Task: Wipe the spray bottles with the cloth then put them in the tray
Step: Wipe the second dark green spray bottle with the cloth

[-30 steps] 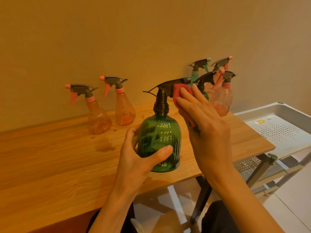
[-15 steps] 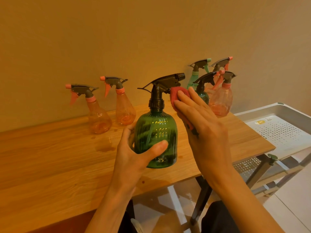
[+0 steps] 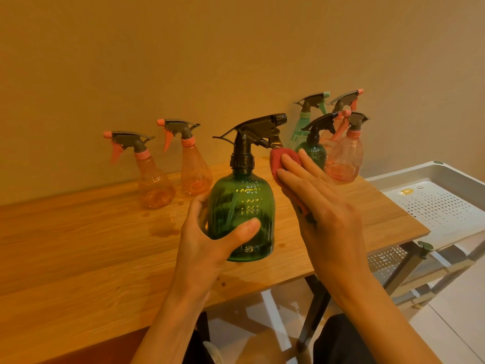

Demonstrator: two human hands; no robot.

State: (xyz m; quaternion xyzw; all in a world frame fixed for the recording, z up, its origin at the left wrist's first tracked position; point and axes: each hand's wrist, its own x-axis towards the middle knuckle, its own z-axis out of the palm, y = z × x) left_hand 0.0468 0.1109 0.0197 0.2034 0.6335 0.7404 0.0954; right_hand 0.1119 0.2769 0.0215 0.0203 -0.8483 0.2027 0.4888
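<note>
Task looks early on. The tray (image 3: 430,203), grey w/ a perforated floor, sits at the right past the table's end, and the part in view has no bottles in it, so by my read none has been put away yet.

One bottle is in work: the big green bottle (image 3: 241,214) w/ black trigger head, upright, near edge of the wooden table (image 3: 78,258), about centre. Left hand (image 3: 210,245) grips its belly, thumb curled across the front, fingers wrapped round the back; can't tell if the base rests on the table or is lifted a bit. Right hand (image 3: 322,214) has fingers straight and close together, pressing the red cloth (image 3: 282,161) at the bottle's right shoulder, just under the trigger. Cloth is mostly hidden under the palm; whether it actually touches the bottle there I can't tell.

Still waiting: two orange bottles at far left, by the wall, (image 3: 154,185) and (image 3: 195,169). At far right a cluster of four: mint bottle (image 3: 301,130), small green bottle (image 3: 313,151), pink bottle (image 3: 346,161), plus one more pink-nozzled bottle (image 3: 346,101) behind, body hidden.

So approx: 1 of 7 being wiped, 0 in tray, 6 untouched as far as shown. Damp patches on the tabletop near the orange pair.
</note>
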